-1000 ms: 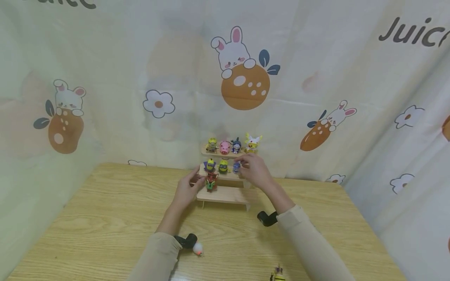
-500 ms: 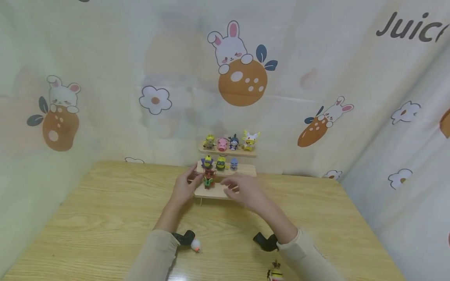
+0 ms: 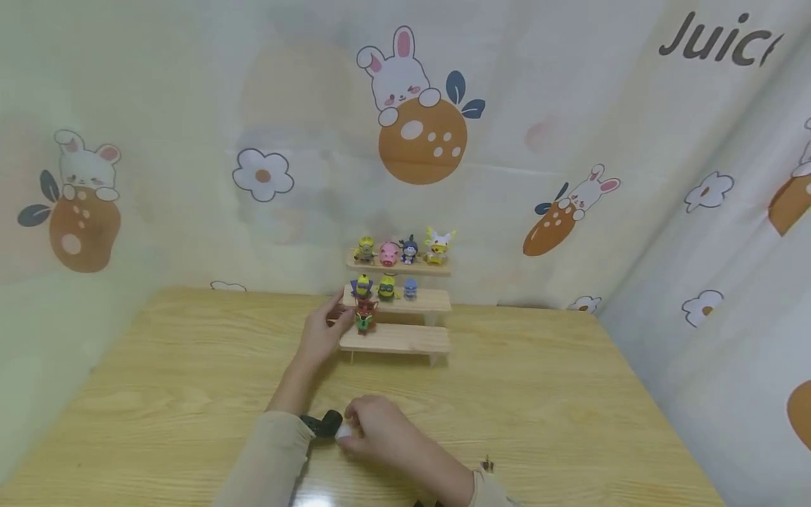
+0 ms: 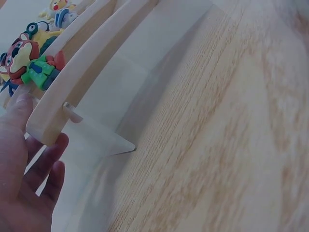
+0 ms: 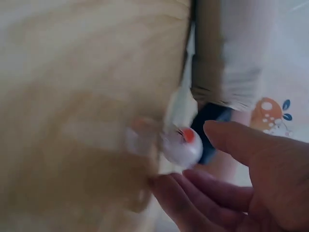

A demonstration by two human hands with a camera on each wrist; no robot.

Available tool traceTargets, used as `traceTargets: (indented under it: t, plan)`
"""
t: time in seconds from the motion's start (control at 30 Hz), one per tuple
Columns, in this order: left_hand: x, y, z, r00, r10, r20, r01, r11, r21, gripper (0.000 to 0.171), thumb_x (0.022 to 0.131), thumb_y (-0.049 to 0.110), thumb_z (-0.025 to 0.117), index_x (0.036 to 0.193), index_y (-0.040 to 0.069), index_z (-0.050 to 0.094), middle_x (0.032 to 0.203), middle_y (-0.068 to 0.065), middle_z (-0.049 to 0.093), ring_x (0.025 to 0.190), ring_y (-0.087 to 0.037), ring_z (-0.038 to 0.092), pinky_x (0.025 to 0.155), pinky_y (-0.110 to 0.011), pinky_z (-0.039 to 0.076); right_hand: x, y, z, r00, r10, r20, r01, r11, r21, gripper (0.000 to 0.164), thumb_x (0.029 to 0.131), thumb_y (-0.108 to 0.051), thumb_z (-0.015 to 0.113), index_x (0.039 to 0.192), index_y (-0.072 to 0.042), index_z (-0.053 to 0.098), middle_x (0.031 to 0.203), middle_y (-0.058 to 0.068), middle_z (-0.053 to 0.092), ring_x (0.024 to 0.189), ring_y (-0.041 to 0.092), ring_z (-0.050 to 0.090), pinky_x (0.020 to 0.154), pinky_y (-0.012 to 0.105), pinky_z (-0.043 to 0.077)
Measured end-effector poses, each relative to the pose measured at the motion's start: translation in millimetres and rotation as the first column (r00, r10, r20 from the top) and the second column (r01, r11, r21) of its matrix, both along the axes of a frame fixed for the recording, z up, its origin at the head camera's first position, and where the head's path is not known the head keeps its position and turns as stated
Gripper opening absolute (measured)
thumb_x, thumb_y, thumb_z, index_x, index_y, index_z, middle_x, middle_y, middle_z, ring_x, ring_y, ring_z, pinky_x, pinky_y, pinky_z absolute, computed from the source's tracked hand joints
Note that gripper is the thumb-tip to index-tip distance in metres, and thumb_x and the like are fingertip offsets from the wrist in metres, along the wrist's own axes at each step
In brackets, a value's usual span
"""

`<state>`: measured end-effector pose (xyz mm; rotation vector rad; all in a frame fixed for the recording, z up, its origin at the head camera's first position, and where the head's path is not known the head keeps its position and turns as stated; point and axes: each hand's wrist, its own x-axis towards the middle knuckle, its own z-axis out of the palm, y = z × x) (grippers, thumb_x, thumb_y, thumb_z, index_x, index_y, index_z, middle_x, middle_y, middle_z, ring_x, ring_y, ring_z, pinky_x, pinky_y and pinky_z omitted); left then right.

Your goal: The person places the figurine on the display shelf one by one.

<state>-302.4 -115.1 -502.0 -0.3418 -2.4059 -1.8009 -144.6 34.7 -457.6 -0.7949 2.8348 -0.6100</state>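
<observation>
A three-tier wooden display stand (image 3: 395, 339) stands near the back of the table with small toy figures on it. My left hand (image 3: 322, 331) holds its left end; in the left wrist view the thumb lies over the board's end and the fingers (image 4: 50, 164) curl below. A fox figure (image 4: 29, 63) in a green top sits close to that thumb. My right hand (image 3: 383, 429) reaches to a white round toy (image 5: 182, 147) with an orange-red spot, low on the table. Its thumb and fingers stand apart on either side of the toy.
A minion figure (image 3: 386, 287) and a small blue figure (image 3: 410, 289) share the middle tier; a pink pig (image 3: 389, 253) and others line the top. A black wrist-camera mount (image 3: 326, 424) sits by my left sleeve. Another small figure (image 3: 486, 463) lies beyond my right cuff. A printed curtain (image 3: 304, 232) hangs behind.
My right hand has left the small blue figure on the middle tier and come down toward me, leftward, to the white toy. My left hand stays at the stand's left end.
</observation>
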Motion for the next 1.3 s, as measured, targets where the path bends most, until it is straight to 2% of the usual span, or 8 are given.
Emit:
traceTargets:
  t: [0.13,0.27,0.47,0.6,0.73,0.97,1.3]
  plan:
    - [1.5,1,-0.2,1.0,-0.012,0.007,0.012,1.0,-0.006,0.058,0.094,0.028,0.058,0.147,0.021,0.035,0.116,-0.009,0.066,0.097,-0.024,0.064,0.084,-0.034,0.055,4.5,-5,-11.0,0.999,-0.053,-0.01,0.053,0.998,-0.013,0.024,0.079,-0.028,0.074,0.091,-0.008,0.068,0.078,-0.007,0.06,0.068,0.0,0.049,0.059,0.012,0.043]
    - [3.7,1,0.5,1.0,-0.001,0.009,0.001,1.0,0.01,0.057,0.094,0.027,0.059,0.147,0.021,0.036,0.116,-0.01,0.066,0.097,-0.025,0.064,0.084,-0.035,0.055,6.9,-5,-17.3,0.998,-0.055,-0.012,0.054,0.997,-0.058,0.017,0.079,-0.024,0.072,0.088,-0.01,0.067,0.08,-0.008,0.06,0.068,-0.002,0.049,0.059,0.011,0.043]
    - [5.8,0,0.6,1.0,0.009,0.017,-0.009,1.0,0.004,0.057,0.095,0.027,0.058,0.147,0.023,0.036,0.117,-0.01,0.066,0.097,-0.024,0.063,0.084,-0.034,0.055,8.9,0,-18.0,0.999,-0.043,0.028,0.046,0.991,-0.125,0.012,0.084,-0.02,0.067,0.091,-0.011,0.068,0.082,-0.008,0.062,0.072,-0.003,0.053,0.063,0.011,0.046]
    - [5.1,0,0.5,1.0,0.013,0.015,-0.013,1.0,-0.001,0.057,0.095,0.026,0.058,0.147,0.021,0.036,0.117,-0.01,0.066,0.097,-0.024,0.063,0.084,-0.035,0.054,8.1,7,-15.2,0.998,-0.043,0.054,0.051,0.988,-0.147,0.012,0.082,-0.019,0.068,0.09,-0.01,0.069,0.079,-0.009,0.062,0.07,-0.003,0.053,0.063,0.011,0.046]
    - [4.1,0,1.4,1.0,0.013,0.005,-0.013,1.0,-0.004,0.056,0.095,0.024,0.057,0.147,0.02,0.036,0.116,-0.01,0.066,0.097,-0.025,0.063,0.085,-0.037,0.054,3.7,18,-12.1,0.997,-0.057,0.058,0.064,0.989,-0.132,0.015,0.08,-0.018,0.07,0.091,-0.008,0.068,0.078,-0.008,0.061,0.069,-0.002,0.051,0.063,0.013,0.046]
    - [3.4,0,3.6,1.0,0.011,-0.012,-0.011,1.0,-0.004,0.057,0.095,0.024,0.058,0.147,0.017,0.036,0.117,-0.012,0.067,0.097,-0.026,0.064,0.083,-0.036,0.055,-10.3,45,-8.2,0.994,-0.103,0.035,0.105,0.993,-0.05,0.018,0.079,-0.02,0.072,0.095,-0.012,0.07,0.078,-0.008,0.059,0.069,0.002,0.05,0.062,0.017,0.043]
    - [2.4,0,4.4,1.0,0.007,-0.028,-0.007,1.0,-0.015,0.058,0.095,0.026,0.058,0.147,0.014,0.035,0.117,-0.013,0.066,0.096,-0.026,0.065,0.082,-0.033,0.056,-23.6,71,-2.4,0.993,-0.118,0.029,0.12,0.991,-0.066,0.02,0.08,-0.013,0.071,0.099,-0.009,0.071,0.083,-0.003,0.058,0.072,0.007,0.047,0.062,0.02,0.041]
